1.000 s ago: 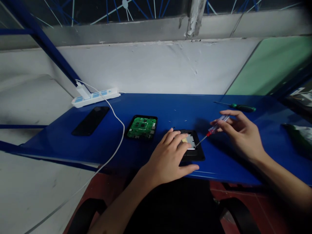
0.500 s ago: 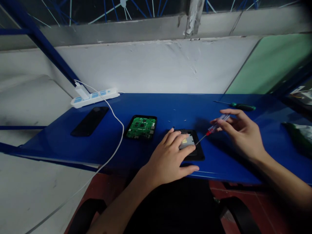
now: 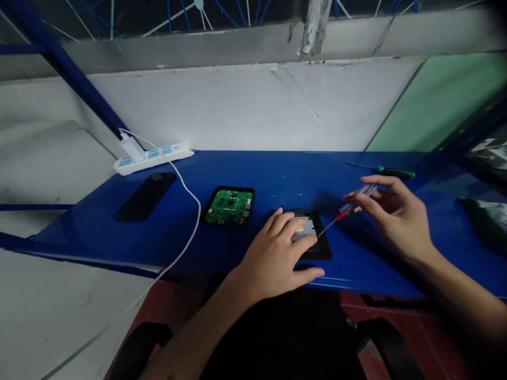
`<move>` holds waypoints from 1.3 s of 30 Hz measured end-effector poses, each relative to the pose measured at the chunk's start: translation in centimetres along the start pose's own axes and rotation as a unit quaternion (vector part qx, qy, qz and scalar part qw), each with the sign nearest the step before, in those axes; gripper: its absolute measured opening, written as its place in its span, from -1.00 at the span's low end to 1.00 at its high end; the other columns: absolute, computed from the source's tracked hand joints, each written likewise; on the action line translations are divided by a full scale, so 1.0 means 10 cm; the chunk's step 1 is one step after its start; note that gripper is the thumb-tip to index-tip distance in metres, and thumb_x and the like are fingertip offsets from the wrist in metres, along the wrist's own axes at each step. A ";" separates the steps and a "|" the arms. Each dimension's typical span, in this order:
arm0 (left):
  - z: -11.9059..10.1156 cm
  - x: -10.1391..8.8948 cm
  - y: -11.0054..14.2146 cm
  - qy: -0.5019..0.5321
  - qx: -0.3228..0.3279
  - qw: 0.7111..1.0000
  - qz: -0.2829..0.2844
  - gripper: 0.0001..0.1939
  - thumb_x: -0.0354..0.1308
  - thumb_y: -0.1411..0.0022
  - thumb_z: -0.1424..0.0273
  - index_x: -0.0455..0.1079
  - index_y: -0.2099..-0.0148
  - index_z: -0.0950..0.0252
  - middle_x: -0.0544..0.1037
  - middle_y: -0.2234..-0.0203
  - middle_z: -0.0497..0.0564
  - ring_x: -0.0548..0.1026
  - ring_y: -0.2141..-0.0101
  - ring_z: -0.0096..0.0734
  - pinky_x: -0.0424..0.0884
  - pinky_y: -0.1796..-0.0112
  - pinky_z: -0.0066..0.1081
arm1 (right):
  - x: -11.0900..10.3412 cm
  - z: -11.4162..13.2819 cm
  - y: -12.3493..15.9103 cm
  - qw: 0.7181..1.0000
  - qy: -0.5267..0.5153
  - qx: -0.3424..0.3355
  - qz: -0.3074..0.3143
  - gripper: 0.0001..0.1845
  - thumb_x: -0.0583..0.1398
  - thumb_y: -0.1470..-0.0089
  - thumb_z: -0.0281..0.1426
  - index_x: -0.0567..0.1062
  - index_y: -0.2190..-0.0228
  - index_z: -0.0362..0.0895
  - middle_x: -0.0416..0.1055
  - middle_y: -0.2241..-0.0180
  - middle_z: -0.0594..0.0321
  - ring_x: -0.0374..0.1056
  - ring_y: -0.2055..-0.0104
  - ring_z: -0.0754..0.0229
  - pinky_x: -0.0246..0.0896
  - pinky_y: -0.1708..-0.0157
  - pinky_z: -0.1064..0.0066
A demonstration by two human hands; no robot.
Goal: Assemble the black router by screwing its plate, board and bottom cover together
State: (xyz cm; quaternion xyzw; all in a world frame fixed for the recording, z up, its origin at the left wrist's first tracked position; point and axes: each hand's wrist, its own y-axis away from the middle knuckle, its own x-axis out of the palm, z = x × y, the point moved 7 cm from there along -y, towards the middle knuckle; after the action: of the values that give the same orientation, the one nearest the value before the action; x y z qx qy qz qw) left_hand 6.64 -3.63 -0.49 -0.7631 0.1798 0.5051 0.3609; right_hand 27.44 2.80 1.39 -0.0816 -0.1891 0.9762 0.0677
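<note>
My left hand lies with its fingers spread over a black plastic cover, with a silvery metal plate inside it. The hand hides much of the cover's left side. Between the thumb and fingers of my right hand is a screwdriver with a clear purplish handle and red collar. It leans down to the left, its tip at the plate's right edge, close to my left index finger. Whether a screw sits under the tip, I cannot tell.
Left of the cover stands an open black case with a green circuit board. Small screws lie behind the cover. A green-handled screwdriver rests back right. A phone, power strip and white cable are left.
The handle of the screwdriver has shifted very slightly to the right and up with my right hand. My left hand stays in place on the cover.
</note>
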 end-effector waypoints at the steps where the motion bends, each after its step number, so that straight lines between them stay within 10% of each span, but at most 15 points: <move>1: 0.00 0.00 0.00 0.000 -0.001 1.000 0.002 -0.48 0.17 -0.30 -0.02 0.45 -0.13 0.22 0.39 -0.16 0.13 0.23 -0.24 -0.02 -0.01 -0.33 0.03 | 0.00 0.01 0.00 1.000 0.002 -0.002 0.000 -0.65 0.37 -0.04 -0.31 0.48 0.12 -0.05 0.62 0.39 0.27 0.52 0.42 0.28 0.45 0.33 0.48; 39: 0.00 0.01 -0.01 0.016 -0.009 1.000 0.010 -0.47 0.22 -0.26 0.01 0.42 -0.13 0.23 0.41 -0.14 0.11 0.24 -0.24 -0.02 0.05 -0.31 0.01 | 0.05 0.19 0.09 0.994 0.033 -0.102 -0.003 -0.64 0.33 -0.08 -0.44 0.48 0.07 0.02 0.61 0.32 0.28 0.54 0.34 0.20 0.50 0.29 0.34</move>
State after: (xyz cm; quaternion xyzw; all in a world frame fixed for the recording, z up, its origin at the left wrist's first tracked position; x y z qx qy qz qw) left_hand 6.73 -3.59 -0.56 -0.7727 0.1882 0.4978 0.3460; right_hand 26.54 1.34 2.71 -0.1199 -0.2855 0.9484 0.0679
